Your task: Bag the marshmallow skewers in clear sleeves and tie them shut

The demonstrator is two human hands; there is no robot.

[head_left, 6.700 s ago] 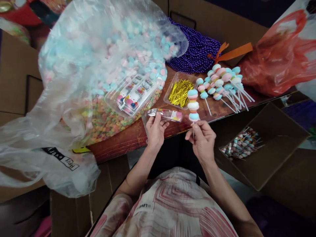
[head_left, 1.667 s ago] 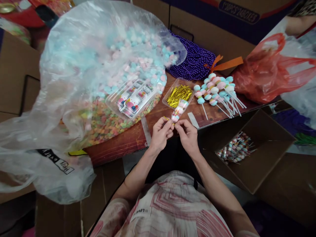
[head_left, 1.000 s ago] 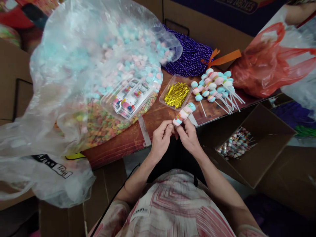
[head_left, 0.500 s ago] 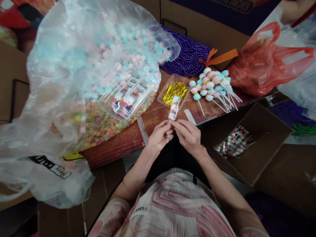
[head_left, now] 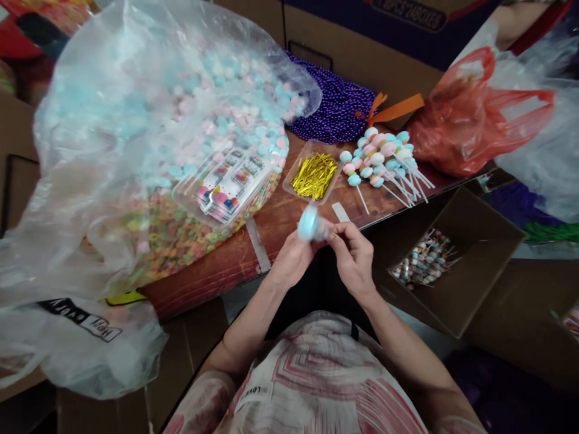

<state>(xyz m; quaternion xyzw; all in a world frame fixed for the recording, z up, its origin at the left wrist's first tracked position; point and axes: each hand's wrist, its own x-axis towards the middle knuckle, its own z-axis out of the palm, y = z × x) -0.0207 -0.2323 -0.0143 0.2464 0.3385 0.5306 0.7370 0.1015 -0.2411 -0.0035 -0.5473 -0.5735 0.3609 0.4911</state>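
Observation:
Between my hands is a wrapped marshmallow lollipop (head_left: 309, 223), its blue end turned up toward me and smeared by motion. My left hand (head_left: 293, 256) is closed around its lower part; the stick is hidden. My right hand (head_left: 355, 253) pinches at the right side of the wrapper with thumb and forefinger. Just beyond, a clear tray (head_left: 289, 187) holds gold twist ties (head_left: 315, 175). To its right lies a pile of unwrapped marshmallow lollipops (head_left: 384, 154) with white sticks. A clear tray of printed bags (head_left: 233, 184) rests to the left.
A large clear bag of pastel marshmallows (head_left: 217, 114) covers the table's left, above colourful rings (head_left: 181, 235). Purple beads (head_left: 337, 99) and a red plastic bag (head_left: 456, 120) lie at the back. Below right, a cardboard box (head_left: 479, 265) contains wrapped lollipops (head_left: 425, 259). Another person's arm (head_left: 520, 24) shows top right.
The lollipop has tipped from lying outward to pointing its blue end up at me. My hands have come slightly nearer my body, and the right fingers have shifted along the wrapper.

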